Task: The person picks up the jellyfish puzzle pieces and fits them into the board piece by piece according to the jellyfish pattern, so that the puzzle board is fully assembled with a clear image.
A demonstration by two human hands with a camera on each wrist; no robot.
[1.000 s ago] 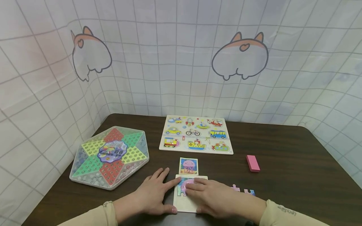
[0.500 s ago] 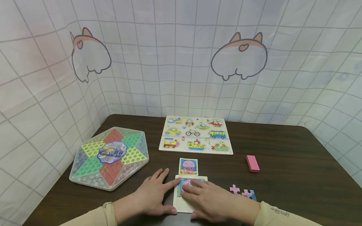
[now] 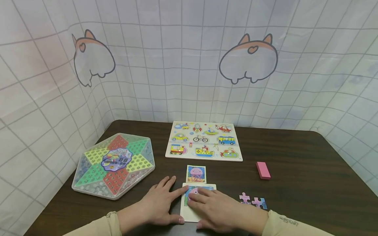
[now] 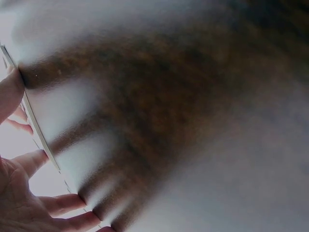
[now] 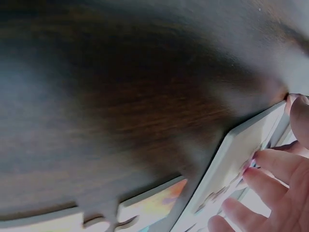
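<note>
A small pale puzzle board (image 3: 189,214) lies in front of the person, with joined jellyfish puzzle pieces (image 3: 193,190) across its upper part. The left hand (image 3: 159,205) has its fingers spread, index fingertip and thumb against the board's left edge; the left wrist view shows this contact too. Over the board's right side lies the right hand (image 3: 218,208), its fingertips resting on the jellyfish pieces and covering some of them. In the right wrist view, those fingers (image 5: 263,186) extend over the board (image 5: 231,154). Above the board is a matching jellyfish picture card (image 3: 196,174).
Loose puzzle pieces (image 3: 244,198) lie right of the right hand. A pink block (image 3: 263,170) sits farther right. A wooden vehicle puzzle (image 3: 204,141) is at the back; a hexagonal Chinese checkers set (image 3: 116,160) stands at left. A grid-patterned curtain (image 3: 177,65) surrounds the table.
The right hand has shifted slightly left over the jellyfish pieces, bringing the loose pieces at right into fuller view. The left hand has stayed in place at the board's edge.
</note>
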